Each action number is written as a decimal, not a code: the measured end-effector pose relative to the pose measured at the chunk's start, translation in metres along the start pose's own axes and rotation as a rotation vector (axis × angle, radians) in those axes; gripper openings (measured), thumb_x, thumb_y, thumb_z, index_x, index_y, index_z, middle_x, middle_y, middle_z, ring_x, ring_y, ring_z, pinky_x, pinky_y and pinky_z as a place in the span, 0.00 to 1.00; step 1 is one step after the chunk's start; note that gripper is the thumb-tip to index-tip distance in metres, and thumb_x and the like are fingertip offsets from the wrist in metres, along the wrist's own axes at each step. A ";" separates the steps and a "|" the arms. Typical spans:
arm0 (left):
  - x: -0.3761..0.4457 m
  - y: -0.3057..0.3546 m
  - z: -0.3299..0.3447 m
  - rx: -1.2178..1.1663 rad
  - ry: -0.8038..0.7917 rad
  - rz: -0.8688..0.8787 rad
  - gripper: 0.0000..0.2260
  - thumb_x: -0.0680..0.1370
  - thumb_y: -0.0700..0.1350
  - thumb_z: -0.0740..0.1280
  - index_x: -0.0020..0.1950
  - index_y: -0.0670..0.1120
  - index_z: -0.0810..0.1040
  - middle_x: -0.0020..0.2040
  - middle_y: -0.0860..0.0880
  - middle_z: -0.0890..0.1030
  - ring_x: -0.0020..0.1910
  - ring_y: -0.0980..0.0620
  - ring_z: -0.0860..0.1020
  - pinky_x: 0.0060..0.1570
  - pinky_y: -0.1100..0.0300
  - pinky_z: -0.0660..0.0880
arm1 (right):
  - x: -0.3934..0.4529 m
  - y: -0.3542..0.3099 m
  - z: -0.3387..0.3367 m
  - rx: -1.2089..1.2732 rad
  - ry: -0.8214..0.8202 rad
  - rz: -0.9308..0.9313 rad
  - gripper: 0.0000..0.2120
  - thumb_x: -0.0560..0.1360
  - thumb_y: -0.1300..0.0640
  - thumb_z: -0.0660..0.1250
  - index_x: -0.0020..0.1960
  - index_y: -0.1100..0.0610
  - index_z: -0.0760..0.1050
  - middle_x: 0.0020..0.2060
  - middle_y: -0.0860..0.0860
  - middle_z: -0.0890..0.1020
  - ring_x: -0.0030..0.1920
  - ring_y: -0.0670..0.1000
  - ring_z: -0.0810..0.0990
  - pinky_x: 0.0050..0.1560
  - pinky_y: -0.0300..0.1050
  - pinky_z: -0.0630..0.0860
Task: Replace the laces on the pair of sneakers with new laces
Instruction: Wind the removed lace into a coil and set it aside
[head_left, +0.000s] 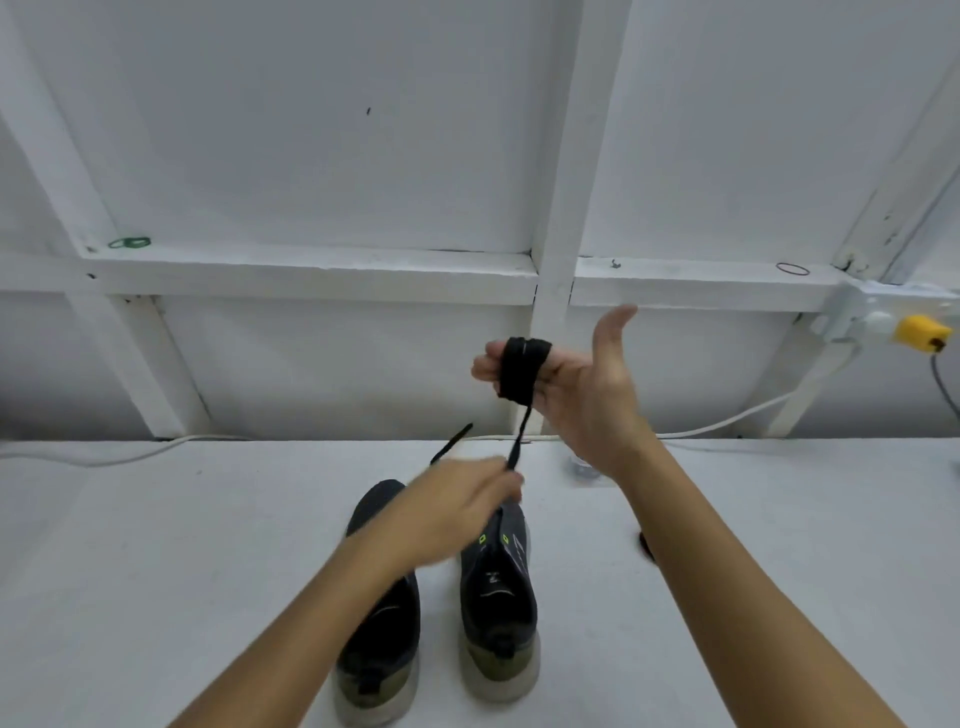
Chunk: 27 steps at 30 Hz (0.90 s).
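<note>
A black lace (521, 370) was being wound round the right hand (566, 379).
Its fingers were straight; the end was pinched by the left hand (462, 506) mid-frame. More winding seemed needed.

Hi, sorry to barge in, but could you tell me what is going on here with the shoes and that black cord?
A person is handling a black lace above a pair of dark sneakers that stand side by side on a white table. The lace is coiled around the fingers of the right hand, whose thumb sticks up. The left hand pinches the strand hanging from the coil, with a loose end sticking out beyond its grip. Neither sneaker visibly has laces threaded, though the left arm hides part of one.
</note>
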<state>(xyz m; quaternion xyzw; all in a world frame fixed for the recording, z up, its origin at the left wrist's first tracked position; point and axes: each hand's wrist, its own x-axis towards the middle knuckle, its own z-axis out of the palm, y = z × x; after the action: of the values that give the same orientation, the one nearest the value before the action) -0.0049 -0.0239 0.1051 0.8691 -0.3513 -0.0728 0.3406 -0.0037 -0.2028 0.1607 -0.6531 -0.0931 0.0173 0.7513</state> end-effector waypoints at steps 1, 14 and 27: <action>-0.007 0.002 0.002 0.089 -0.025 0.035 0.15 0.84 0.54 0.57 0.47 0.48 0.77 0.36 0.55 0.77 0.38 0.57 0.74 0.42 0.55 0.72 | 0.003 0.008 -0.005 -0.108 0.021 0.046 0.55 0.73 0.26 0.29 0.58 0.64 0.80 0.55 0.61 0.85 0.61 0.58 0.83 0.70 0.53 0.72; 0.010 -0.016 -0.006 -0.066 0.032 -0.046 0.10 0.85 0.47 0.59 0.52 0.50 0.79 0.34 0.63 0.75 0.34 0.63 0.71 0.41 0.60 0.69 | 0.005 -0.005 0.003 0.174 -0.082 0.028 0.58 0.68 0.20 0.36 0.55 0.67 0.83 0.54 0.65 0.84 0.59 0.62 0.83 0.65 0.51 0.77; 0.032 -0.032 -0.027 -0.228 0.159 -0.026 0.07 0.79 0.46 0.64 0.45 0.55 0.80 0.34 0.53 0.75 0.32 0.58 0.71 0.38 0.58 0.70 | -0.004 0.011 0.014 0.302 -0.218 0.137 0.58 0.68 0.21 0.35 0.52 0.66 0.85 0.53 0.66 0.84 0.56 0.61 0.84 0.58 0.48 0.81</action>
<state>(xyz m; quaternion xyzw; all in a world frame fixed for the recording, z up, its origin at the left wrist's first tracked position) 0.0472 -0.0134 0.1085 0.8323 -0.3012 -0.0475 0.4630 -0.0092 -0.1884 0.1510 -0.5319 -0.1255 0.1527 0.8234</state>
